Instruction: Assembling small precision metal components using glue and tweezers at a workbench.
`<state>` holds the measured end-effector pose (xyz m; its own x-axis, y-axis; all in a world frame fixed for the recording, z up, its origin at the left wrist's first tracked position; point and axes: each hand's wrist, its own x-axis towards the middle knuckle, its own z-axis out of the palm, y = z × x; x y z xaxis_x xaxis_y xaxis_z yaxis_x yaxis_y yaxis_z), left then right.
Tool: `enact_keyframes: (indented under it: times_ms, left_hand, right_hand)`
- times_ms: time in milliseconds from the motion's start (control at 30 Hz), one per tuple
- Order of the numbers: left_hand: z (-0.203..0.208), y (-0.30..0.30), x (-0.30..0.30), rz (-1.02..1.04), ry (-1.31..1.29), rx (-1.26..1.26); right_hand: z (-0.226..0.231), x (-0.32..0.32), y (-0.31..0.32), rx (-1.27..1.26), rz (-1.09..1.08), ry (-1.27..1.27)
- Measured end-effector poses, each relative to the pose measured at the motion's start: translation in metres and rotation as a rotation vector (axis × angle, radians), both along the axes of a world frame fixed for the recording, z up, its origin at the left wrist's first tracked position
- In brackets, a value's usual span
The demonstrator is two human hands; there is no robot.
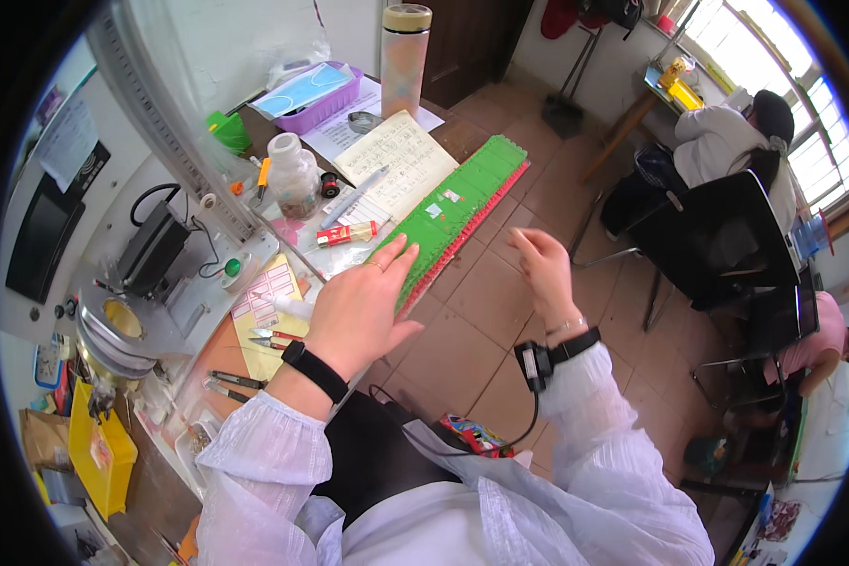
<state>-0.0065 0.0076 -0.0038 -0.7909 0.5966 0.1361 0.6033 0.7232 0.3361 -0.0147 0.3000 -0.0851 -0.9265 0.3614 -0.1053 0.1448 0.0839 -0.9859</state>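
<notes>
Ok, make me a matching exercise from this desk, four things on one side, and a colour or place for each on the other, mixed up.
Things:
1. left hand
2. right hand
3. basket
4. bin

Descriptions:
A. purple, at the desk's far end
B. raised over the floor, touching nothing
C. yellow, at the near left
D. fingers resting on the green strip

Pairs: 1-D, 2-B, 3-A, 4-C

A tall tumbler stands far off; a purple basket lies left of it, an open notebook nearer.
</notes>
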Motion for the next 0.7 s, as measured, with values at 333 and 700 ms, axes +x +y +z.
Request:
enact_keyframes:
  times_ms: [333,700]
  left_hand:
    - [0.035,-0.05,0.048,-0.002,-0.113,0.223]
    - [0.075,-0.241,0.202,0.807,-0.081,0.39]
  right_hand:
    - [0.011,0.078,-0.058,0.127,-0.13,0.324]
    - [0.096,0.082,-0.186,0.011,0.424,0.547]
